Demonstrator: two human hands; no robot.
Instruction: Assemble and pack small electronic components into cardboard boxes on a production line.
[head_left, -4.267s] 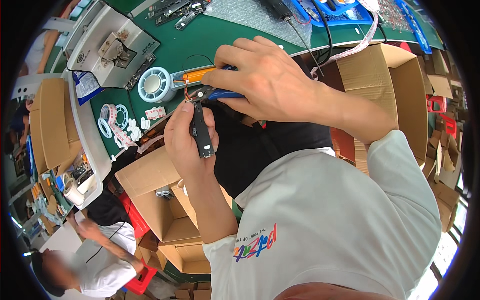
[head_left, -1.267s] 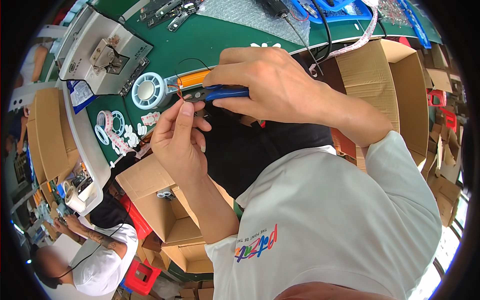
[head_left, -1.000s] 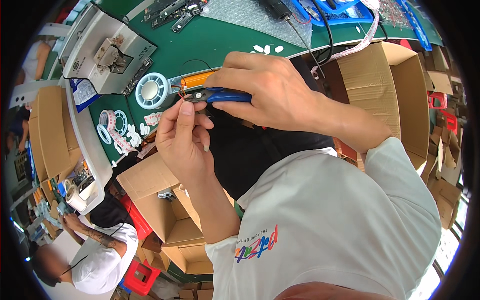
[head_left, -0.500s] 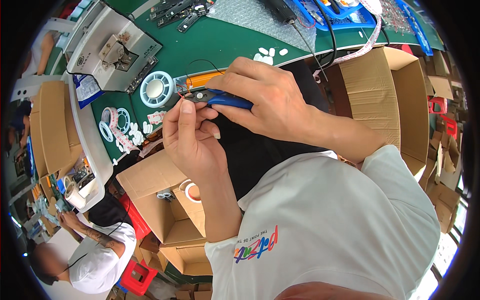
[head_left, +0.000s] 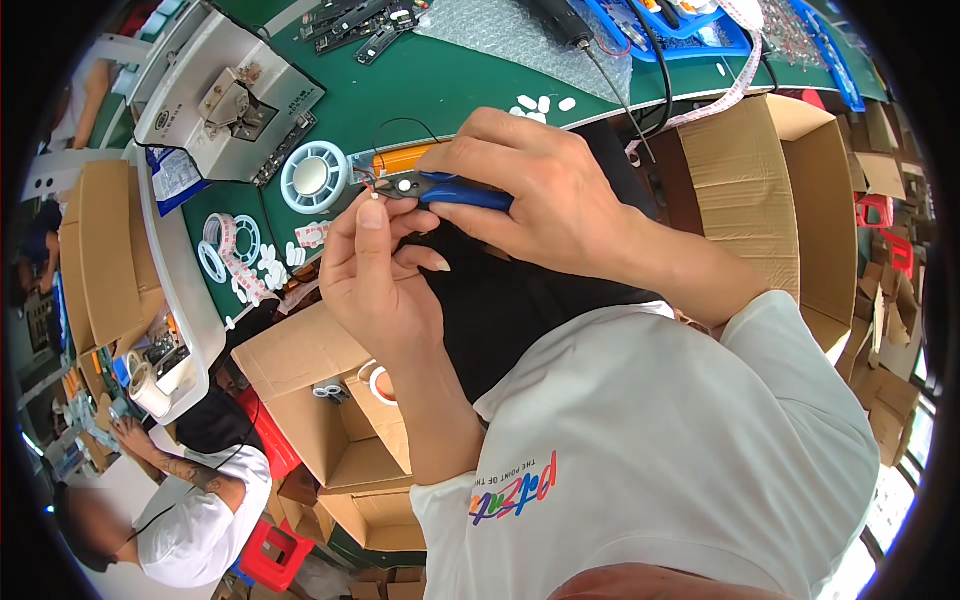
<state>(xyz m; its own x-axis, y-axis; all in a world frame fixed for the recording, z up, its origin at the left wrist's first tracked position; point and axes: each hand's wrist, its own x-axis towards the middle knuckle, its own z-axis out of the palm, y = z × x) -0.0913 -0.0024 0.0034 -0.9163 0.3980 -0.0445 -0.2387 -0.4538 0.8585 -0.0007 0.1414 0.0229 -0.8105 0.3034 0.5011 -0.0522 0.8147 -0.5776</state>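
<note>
We are gripping blue-handled cutters in our right hand, their long axis pointing left to thin red wires by their tip, which our nearer left hand is apparently pinching.

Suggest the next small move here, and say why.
Perhaps check the blue-handled pliers' alignment with the thin red wires before squeezing: the right hand grips the pliers, their tip sits close beside the wires at the left hand, and whether the jaws enclose any wire is too small to tell.
</note>
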